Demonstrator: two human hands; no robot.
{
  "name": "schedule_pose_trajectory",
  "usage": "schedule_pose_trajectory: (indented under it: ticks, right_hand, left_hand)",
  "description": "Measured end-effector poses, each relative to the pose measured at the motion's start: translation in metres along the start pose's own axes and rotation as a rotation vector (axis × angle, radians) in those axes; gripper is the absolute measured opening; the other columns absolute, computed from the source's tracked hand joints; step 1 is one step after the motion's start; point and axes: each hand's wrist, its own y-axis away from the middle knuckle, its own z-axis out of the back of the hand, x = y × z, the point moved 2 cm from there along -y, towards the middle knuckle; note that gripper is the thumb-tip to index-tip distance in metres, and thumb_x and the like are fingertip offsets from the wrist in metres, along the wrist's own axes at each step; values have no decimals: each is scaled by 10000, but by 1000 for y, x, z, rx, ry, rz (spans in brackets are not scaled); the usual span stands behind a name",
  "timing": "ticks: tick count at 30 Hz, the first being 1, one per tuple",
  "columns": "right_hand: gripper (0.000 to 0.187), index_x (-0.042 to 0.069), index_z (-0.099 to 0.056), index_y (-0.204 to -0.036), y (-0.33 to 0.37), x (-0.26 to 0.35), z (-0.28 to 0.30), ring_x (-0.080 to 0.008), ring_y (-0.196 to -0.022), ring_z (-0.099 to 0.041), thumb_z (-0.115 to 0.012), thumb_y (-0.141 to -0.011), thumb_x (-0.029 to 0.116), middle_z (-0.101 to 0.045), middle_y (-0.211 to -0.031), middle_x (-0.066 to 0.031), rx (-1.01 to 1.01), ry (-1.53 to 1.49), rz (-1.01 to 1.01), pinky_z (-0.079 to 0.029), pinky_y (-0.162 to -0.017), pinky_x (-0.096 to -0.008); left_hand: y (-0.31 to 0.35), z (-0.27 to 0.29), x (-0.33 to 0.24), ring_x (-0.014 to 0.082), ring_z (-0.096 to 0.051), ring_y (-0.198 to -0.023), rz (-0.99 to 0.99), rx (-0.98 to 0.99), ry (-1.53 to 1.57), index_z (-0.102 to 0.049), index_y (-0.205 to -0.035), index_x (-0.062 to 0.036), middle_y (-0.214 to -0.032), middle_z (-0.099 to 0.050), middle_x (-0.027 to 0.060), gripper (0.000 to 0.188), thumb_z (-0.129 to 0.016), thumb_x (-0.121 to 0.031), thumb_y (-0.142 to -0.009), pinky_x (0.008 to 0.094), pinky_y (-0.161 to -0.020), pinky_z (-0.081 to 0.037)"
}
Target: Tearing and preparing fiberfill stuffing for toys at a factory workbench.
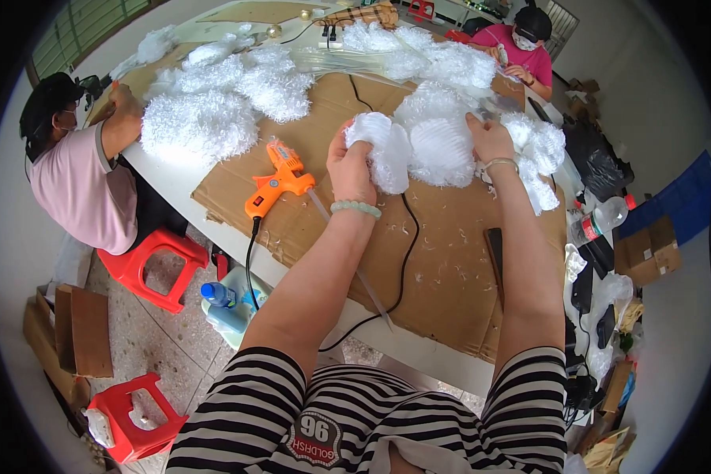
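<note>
My left hand (351,167) is closed on a white fluffy piece (387,152) with a smooth, pale face, held above the cardboard. My right hand (493,142) is closed at the right edge of a larger white, ribbed, shaggy piece (436,136); its fingertips are partly hidden. These two pieces are side by side. Left of my left hand lies an orange glue gun (281,183) with a black cord. From its rear, a long clear glue stick (371,292) runs under my left forearm.
Brown cardboard (442,253) with white scraps covers the table. Shaggy white heaps (201,126) stand farther off, near clear sticks (347,63). A dark strip (494,265) lies by my right forearm. One person (87,174) sits left, another (521,51) far right. A plastic bottle (600,221) lies right.
</note>
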Motion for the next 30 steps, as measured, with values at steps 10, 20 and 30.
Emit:
schedule_pose_trajectory:
  ticks: [10,20,30]
  right_hand:
    - [183,13,-587,-884,80,77,-1,-62,-592,-488,-635,-779,155,-548,-670,-8,313,-401,563,-417,-538,-215]
    - [80,18,-585,-770,73,69,11,-72,-588,-494,-612,-768,94,-538,-644,-1,396,-725,340,-406,-526,-211]
    - [71,-30,-517,-844,33,66,52,-243,-770,-626,-525,-832,40,-597,-784,-132,268,-1874,-115,-551,-724,-333]
  left_hand:
    - [4,-7,4,128,-584,-792,-22,285,-184,-447,-1172,15,-941,-601,70,454,-550,97,-737,239,-692,-475]
    - [-4,3,10,122,-583,-765,6,196,-147,-496,-1098,40,-918,-605,74,357,-542,98,-749,236,-662,-480]
    - [-17,29,14,158,-582,-747,-68,-282,-188,-528,-1034,9,-903,-600,77,309,-528,68,-730,271,-639,-477]
